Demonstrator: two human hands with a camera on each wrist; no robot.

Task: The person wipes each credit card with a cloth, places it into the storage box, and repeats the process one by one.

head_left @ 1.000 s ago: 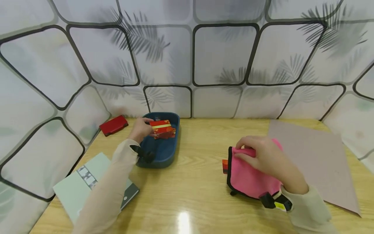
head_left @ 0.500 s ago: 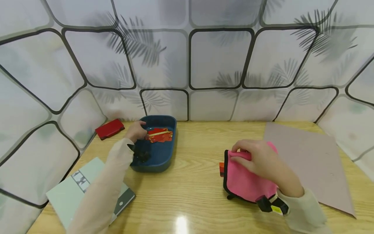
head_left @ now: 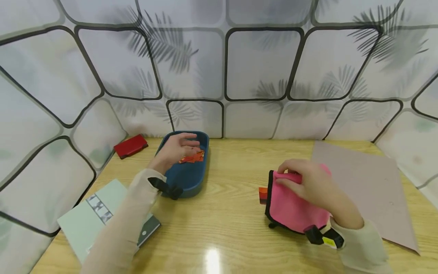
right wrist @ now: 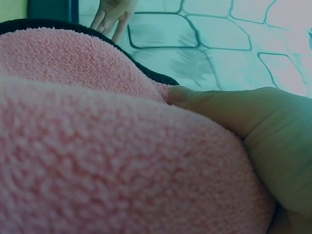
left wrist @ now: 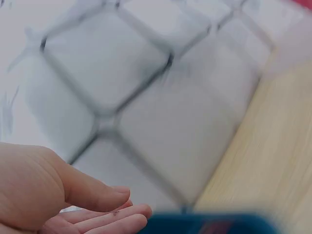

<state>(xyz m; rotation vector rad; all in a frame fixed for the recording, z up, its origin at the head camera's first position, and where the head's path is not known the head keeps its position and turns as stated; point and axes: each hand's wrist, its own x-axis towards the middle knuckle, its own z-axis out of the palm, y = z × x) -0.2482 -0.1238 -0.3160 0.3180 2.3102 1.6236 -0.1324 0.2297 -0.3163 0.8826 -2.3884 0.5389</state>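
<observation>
My left hand is over the blue plastic basin, its fingers spread and nothing in its grasp. Inside the basin lie red packets with gold markings, partly covered by that hand in the head view. At the right, a pink fleecy cloth with black edging is pinched along its top fold by my right hand. The thumb and the fuzzy pink surface fill much of the right wrist view. A small orange-red piece pokes out at the cloth's left side; what lies under the cloth is hidden.
A red wallet-like case lies left of the basin. Nearer, a pale green notebook-like item is partly under my left forearm. A greyish-pink sheet lies at the right. Patterned fabric walls border the wooden table.
My left hand has let go of the red packets, which dropped into the basin, and has risen with its fingers opened. The right hand keeps its pinch on the pink cloth.
</observation>
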